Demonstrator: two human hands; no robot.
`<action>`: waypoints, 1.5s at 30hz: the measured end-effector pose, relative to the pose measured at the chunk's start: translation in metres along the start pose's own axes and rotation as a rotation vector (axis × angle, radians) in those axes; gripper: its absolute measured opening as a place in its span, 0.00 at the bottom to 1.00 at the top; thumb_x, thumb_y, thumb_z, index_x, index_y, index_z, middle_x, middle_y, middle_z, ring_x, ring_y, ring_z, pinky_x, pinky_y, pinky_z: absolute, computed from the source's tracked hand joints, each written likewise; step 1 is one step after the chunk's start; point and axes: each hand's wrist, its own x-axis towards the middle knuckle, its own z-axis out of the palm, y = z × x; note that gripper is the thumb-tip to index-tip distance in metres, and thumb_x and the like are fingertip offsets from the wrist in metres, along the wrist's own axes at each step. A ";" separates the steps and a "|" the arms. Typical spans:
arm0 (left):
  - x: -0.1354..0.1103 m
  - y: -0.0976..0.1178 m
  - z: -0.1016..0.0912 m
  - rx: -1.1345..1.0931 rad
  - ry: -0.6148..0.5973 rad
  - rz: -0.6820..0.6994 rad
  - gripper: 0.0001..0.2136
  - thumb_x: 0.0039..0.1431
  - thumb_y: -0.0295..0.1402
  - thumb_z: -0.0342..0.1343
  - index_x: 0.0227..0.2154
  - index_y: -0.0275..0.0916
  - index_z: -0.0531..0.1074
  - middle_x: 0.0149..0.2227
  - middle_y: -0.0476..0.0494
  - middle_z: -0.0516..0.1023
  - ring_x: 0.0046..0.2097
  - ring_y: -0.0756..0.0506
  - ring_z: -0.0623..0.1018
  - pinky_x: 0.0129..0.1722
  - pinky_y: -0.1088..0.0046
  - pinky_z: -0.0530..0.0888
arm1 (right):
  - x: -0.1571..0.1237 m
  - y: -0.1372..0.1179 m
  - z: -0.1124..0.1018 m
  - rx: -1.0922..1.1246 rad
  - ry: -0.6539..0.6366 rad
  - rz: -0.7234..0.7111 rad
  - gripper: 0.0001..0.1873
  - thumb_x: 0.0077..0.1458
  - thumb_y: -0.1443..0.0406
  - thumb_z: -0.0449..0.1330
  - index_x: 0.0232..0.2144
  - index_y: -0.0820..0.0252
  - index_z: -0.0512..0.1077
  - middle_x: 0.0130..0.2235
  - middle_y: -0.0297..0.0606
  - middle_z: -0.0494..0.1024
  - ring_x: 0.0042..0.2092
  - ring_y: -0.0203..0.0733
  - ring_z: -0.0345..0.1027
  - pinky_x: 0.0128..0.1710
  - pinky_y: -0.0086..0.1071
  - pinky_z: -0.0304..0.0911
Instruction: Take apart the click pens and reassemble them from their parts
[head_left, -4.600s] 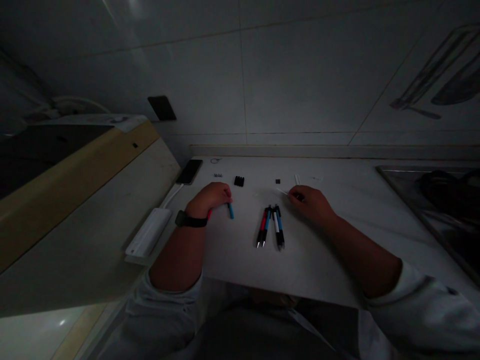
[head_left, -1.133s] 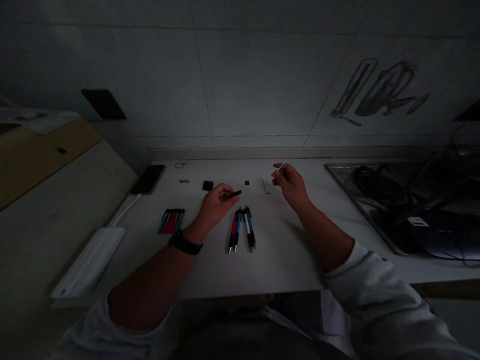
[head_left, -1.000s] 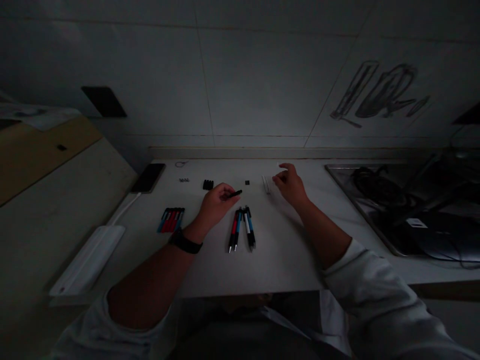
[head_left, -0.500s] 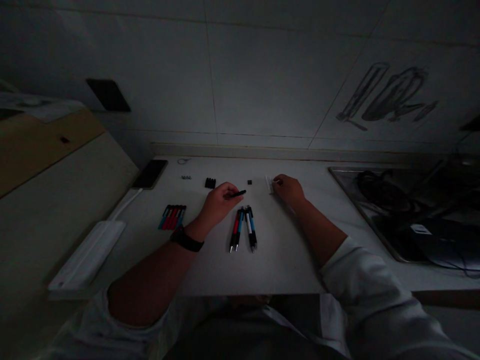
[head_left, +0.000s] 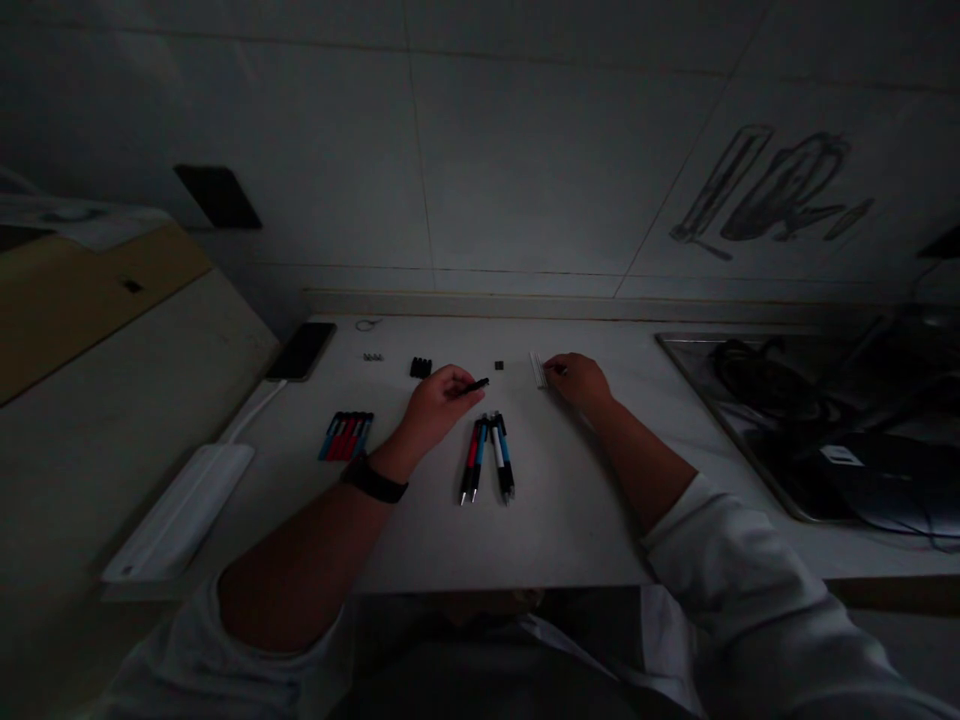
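Note:
My left hand (head_left: 441,402) is closed on a short black pen barrel piece (head_left: 475,385), which points to the right above the counter. My right hand (head_left: 579,379) has its fingertips pinched together at the right side of a row of thin pale pen refills (head_left: 536,370); a refill seems to be between the fingers, though they partly cover it. Below the hands lie assembled click pens in red, blue and white with black grips (head_left: 501,455). A small cluster of dark bits (head_left: 499,365) sits between the hands.
Left of my left hand are several black grips (head_left: 421,368), small springs (head_left: 373,357) and red and blue pen barrels (head_left: 346,436). A phone (head_left: 301,350) and a white power strip (head_left: 180,510) lie farther left. A metal-rimmed sink or tray (head_left: 720,425) with cables is at right.
My right hand has shifted very slightly down at the refills. My left hand stays almost in place, with the black piece turned a little.

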 end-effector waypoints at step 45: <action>0.007 0.008 -0.006 -0.219 0.258 -0.039 0.16 0.51 0.41 0.70 0.37 0.39 0.74 0.38 0.46 0.79 0.40 0.47 0.78 0.42 0.71 0.73 | 0.045 -0.076 -0.024 0.293 -0.032 -0.223 0.08 0.60 0.61 0.62 0.36 0.57 0.81 0.38 0.38 0.83 0.40 0.42 0.74 0.45 0.35 0.64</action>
